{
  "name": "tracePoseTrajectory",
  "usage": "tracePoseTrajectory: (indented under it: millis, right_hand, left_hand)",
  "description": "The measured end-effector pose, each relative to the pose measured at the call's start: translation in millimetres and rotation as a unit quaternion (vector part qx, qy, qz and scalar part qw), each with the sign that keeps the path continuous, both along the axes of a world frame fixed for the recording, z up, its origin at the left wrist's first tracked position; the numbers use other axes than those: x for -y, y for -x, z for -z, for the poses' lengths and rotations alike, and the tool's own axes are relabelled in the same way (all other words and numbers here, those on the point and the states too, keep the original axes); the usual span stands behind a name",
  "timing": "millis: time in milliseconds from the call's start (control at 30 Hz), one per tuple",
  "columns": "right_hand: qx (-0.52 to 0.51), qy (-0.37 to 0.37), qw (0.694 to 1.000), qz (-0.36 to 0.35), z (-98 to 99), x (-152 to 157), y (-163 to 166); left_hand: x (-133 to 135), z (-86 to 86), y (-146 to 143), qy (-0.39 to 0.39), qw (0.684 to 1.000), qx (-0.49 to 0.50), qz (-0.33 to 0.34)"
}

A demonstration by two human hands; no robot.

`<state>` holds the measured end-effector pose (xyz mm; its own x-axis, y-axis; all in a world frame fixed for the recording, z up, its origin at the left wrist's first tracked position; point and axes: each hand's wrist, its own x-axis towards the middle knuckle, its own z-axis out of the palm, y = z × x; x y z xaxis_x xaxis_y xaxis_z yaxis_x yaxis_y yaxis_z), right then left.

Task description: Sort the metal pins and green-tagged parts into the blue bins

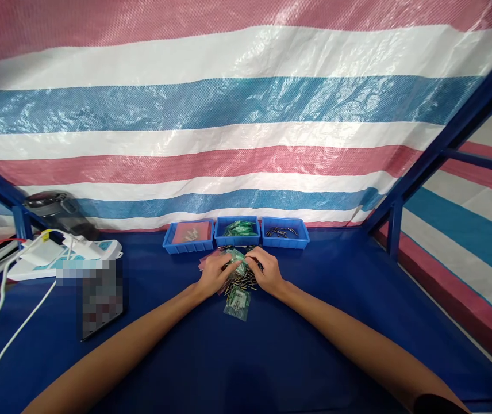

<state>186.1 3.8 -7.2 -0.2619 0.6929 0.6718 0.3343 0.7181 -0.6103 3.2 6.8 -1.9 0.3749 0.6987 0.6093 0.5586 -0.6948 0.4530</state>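
Both hands meet over a pile of thin metal pins or screws [242, 281] on the blue table. My left hand [216, 272] and my right hand [266, 269] pinch a small greenish clear plastic bag [238, 260] from its two sides. What lies inside that bag is too small to make out. Just in front of the pile, nearer me, rests another clear bag [238, 303] with several pale pieces in it. Pink plastic [205, 263] peeks out beside my left hand.
Behind the pile stand three blue bins: one with pink plastic and pale pieces [191, 233], one with green bags [238, 229], one with dark pins [284, 232]. At left are a power strip [108, 249] with white cables, a dark jug [58, 210] and a pixelated device [102, 302]. Striped sheeting hangs behind.
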Motion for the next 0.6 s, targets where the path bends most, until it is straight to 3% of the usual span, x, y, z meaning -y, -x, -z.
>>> tracePoseTrajectory:
  millis: [167,433,600]
  right_hand:
    - [-0.010,0.007,0.999,0.029,-0.6,-0.5,0.1]
    - [-0.034,0.030,0.997,0.055,0.1,-0.3,1.2]
    - [-0.047,0.042,0.997,0.048,0.7,-0.4,1.6]
  left_hand:
    - [-0.8,3.0,-0.8,0.000,1.000,-0.011,0.008]
    - [0.8,8.9,0.5,0.059,0.987,0.145,-0.046]
    - [1.3,10.0,1.5,0.071,0.981,0.172,-0.055]
